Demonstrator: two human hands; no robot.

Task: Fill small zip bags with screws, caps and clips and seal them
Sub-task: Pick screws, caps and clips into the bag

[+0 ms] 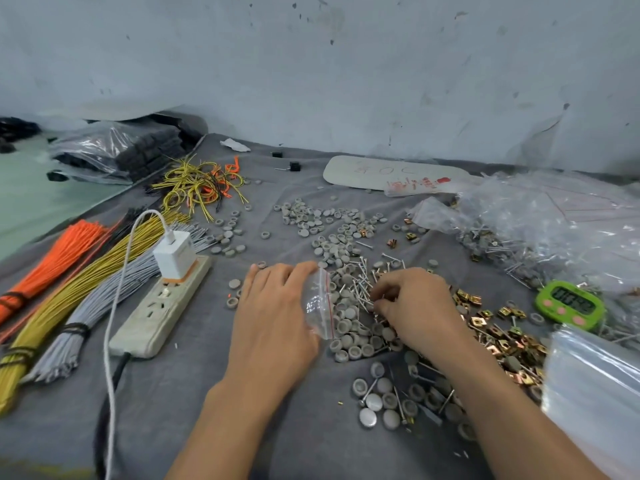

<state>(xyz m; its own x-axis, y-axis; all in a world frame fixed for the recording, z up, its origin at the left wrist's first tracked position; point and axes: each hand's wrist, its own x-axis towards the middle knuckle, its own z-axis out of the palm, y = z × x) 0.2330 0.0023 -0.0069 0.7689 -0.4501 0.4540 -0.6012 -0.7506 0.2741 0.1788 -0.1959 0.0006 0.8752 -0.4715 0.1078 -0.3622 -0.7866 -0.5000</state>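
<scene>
Left hand (pixel 273 313) holds the bag (pixel 318 303) but covers its left side, so the thumb's grip is out of sight. Right hand (pixel 412 306) has its fingertips down in the screws (pixel 360 289), can't tell if they've actually pinched any. Both forearms run off the bottom edge. Timer (pixel 569 304) digits are too blurry to read, same for the faint writing on the board (pixel 381 173). Bag stack (pixel 595 393) at right is blurred and chopped by the edge. Yellow wires (pixel 59 306) and orange wires (pixel 52 265) get cut off at left, and the strip (pixel 162 306) cord leaves at the bottom.
</scene>
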